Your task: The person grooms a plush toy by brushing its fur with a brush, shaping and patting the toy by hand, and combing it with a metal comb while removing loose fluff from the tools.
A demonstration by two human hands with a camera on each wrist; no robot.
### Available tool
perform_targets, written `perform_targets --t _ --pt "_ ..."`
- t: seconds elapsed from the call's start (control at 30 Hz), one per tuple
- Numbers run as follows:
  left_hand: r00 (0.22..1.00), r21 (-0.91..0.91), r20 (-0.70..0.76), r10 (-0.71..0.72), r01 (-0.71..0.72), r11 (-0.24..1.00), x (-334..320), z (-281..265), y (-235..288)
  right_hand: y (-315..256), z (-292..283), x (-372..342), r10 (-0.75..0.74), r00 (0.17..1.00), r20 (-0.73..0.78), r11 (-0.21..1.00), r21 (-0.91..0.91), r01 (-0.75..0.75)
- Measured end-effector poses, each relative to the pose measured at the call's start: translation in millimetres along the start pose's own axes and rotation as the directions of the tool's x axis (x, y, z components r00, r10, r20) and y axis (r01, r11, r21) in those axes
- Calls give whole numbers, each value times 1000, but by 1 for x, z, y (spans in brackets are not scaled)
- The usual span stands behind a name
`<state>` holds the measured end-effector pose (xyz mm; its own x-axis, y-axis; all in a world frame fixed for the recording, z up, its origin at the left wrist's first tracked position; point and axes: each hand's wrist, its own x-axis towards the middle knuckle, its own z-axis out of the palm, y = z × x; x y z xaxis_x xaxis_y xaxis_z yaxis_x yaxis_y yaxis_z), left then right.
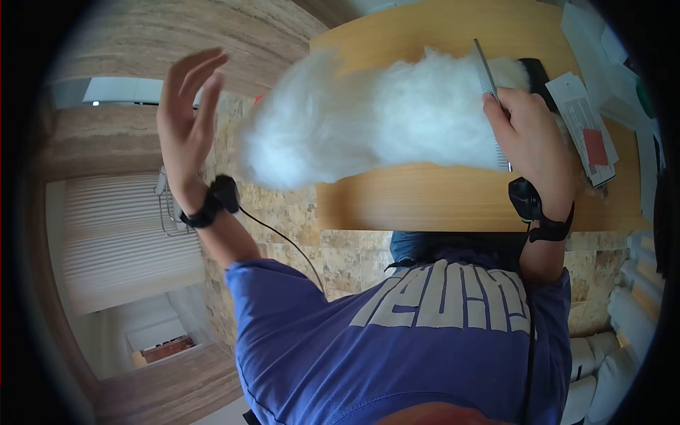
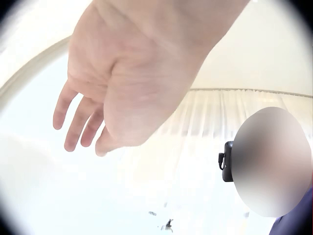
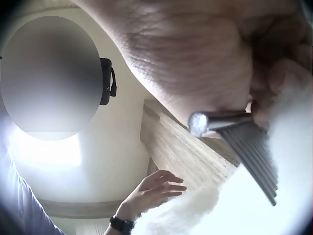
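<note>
A long, fluffy white mass like fur or wool (image 1: 432,106) stretches over the wooden table, its blurred left end reaching past the table's edge. My right hand (image 1: 535,131) grips a metal comb (image 1: 486,71) by its spine at the right part of the fluff. In the right wrist view the teeth of the comb (image 3: 252,156) point down against the white fibres. Raised to the left of the mass, my left hand (image 1: 188,113) holds nothing and its fingers are extended. The left wrist view shows the palm of that hand (image 2: 132,78) against a bright background.
The wooden table (image 1: 425,202) has its left edge under the overhanging fluff. A dark object (image 1: 536,78) lies by the right end of the mass, beside a printed packet with a red patch (image 1: 584,127). A cable (image 1: 283,237) hangs from the left wrist camera.
</note>
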<state>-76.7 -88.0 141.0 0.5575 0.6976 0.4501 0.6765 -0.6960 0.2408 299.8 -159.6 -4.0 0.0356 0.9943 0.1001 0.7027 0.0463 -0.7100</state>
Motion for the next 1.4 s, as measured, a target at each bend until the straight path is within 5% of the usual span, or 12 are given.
perform_targets --t 0.13,0.27,0.33,0.4,0.47,0.53,0.73,0.8,0.87,1.07,1.2,1.4 --pt "704 -325 -655 -273 65 944 -98 17 -46 2 4 8 -4 999 -36 1000 14 4" --pt "297 -459 -684 -666 534 710 -212 127 -52 1 2 12 -18 999 -43 1000 17 19" --pt "361 -489 -654 -665 470 735 -225 192 -24 -1 -1 15 -21 1000 0 1000 13 21" --pt "369 -707 -278 -887 547 449 -273 236 -22 -1 0 14 10 1000 5 999 46 -10" --pt "762 -493 -67 -644 536 686 -199 212 20 4 1 13 -4 999 35 999 41 2" --pt "721 -648 97 -686 569 506 -180 229 5 4 1 17 -53 998 43 998 29 52" --pt "777 -566 112 -619 562 604 -151 253 -14 -47 -17 -14 29 996 -79 999 46 -26" --pt "819 -578 100 -566 511 637 -150 254 -15 -75 -14 -16 -117 982 -149 993 -9 117" --pt "849 -588 81 -521 463 663 -151 259 -17 -104 -10 -12 -268 960 81 884 418 211" --pt "788 -518 23 -615 536 667 -151 245 1 -152 57 54 -615 762 203 788 135 601" --pt "709 -467 171 -684 670 577 -147 220 10 -125 71 95 -231 832 504 973 99 211" --pt "655 -445 317 -686 742 502 -139 201 17 -80 56 108 -196 916 350 957 -136 257"
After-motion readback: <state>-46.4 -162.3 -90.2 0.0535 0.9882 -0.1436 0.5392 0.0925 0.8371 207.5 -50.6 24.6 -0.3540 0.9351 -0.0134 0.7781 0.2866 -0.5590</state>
